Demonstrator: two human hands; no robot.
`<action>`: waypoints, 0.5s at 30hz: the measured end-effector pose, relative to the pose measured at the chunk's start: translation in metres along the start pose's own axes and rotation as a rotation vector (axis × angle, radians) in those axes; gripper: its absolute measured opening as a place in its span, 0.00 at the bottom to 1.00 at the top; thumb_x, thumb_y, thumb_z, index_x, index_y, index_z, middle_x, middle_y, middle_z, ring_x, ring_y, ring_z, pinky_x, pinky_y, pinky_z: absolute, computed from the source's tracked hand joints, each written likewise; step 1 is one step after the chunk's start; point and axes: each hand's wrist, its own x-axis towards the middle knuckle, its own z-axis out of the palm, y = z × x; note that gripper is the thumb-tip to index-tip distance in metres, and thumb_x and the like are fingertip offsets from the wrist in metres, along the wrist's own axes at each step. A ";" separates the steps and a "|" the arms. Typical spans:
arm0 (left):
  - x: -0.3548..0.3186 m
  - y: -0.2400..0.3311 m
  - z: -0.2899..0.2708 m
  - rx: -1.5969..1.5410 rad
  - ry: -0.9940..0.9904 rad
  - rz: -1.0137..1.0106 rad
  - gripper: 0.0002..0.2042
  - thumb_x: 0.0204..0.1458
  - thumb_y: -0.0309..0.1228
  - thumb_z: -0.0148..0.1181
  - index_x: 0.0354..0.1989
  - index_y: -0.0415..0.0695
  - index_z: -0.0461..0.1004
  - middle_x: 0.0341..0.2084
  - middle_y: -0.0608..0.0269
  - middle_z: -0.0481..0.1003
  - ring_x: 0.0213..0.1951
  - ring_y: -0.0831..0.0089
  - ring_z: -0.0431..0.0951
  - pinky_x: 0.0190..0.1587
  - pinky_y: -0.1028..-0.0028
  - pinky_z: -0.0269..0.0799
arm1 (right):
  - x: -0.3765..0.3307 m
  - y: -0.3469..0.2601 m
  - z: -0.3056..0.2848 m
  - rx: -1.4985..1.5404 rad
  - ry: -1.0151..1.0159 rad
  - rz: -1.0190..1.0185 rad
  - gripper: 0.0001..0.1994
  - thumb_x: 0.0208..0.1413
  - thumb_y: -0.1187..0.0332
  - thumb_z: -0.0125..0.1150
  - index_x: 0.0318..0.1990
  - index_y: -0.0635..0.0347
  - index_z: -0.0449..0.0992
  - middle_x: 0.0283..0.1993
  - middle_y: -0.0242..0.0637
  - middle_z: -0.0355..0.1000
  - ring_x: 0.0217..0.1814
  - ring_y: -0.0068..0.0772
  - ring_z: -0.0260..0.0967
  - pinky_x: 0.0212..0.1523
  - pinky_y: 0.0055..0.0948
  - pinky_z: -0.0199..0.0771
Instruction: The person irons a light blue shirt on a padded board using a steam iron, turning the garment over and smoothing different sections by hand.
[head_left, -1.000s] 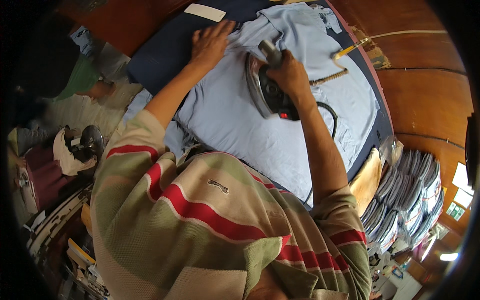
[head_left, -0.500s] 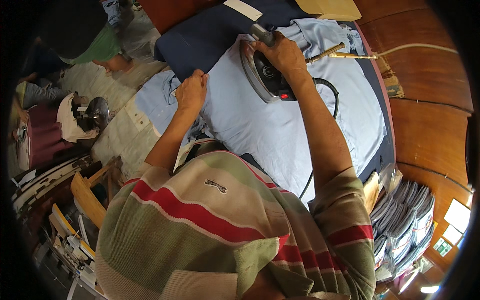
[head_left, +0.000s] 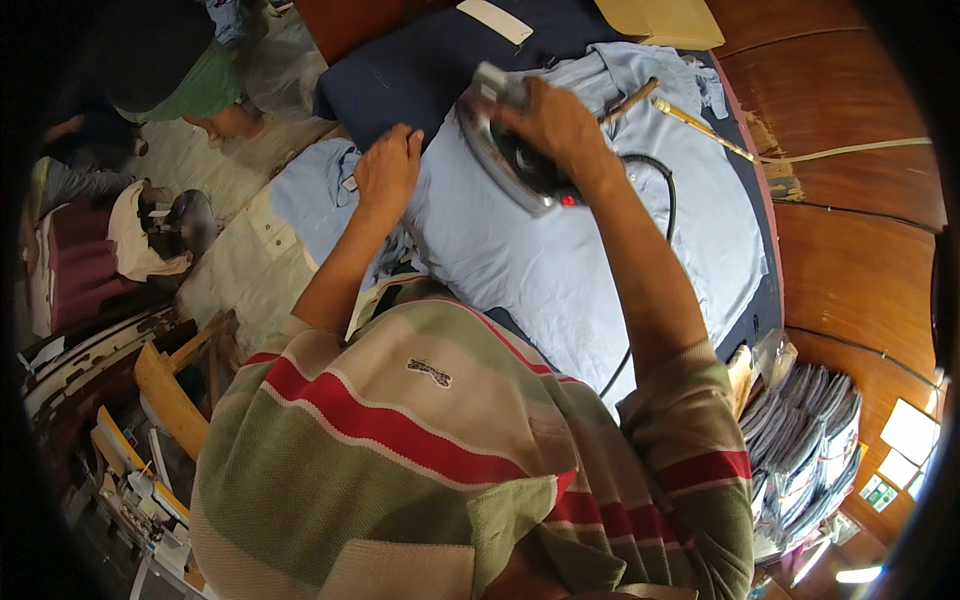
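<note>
Light blue cloth, looking like a shirt (head_left: 530, 260), lies spread over a dark blue padded table cover (head_left: 385, 75). My right hand (head_left: 560, 125) is closed round the handle of an electric iron (head_left: 505, 160) with a small red light. Motion blurs the iron above the shirt's upper left part; whether its plate touches the cloth I cannot tell. At the shirt's left edge, my left hand (head_left: 388, 168) has its fingers curled together in a pinch, seemingly on the cloth. More blue cloth (head_left: 318, 190) hangs below that hand.
A black cord (head_left: 668, 190) loops from the iron across the shirt. Two thin sticks (head_left: 700, 128) rest near the far right. A card strip (head_left: 495, 20) and brown cardboard (head_left: 660, 22) lie at the back. Folded garments (head_left: 805, 430) are stacked right. Another person (head_left: 205, 95) is at far left.
The iron has tilted and shifted slightly left and nearer in my right hand. My left hand has risen a little. The yellow stick has swung to a slant.
</note>
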 end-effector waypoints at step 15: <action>0.119 0.046 0.057 0.180 -0.231 0.216 0.16 0.54 0.45 0.44 0.40 0.45 0.69 0.35 0.52 0.75 0.40 0.55 0.74 0.41 0.60 0.68 | -0.039 0.015 -0.008 0.077 0.116 0.297 0.27 0.42 0.46 0.59 0.38 0.65 0.72 0.30 0.54 0.73 0.36 0.53 0.71 0.37 0.42 0.70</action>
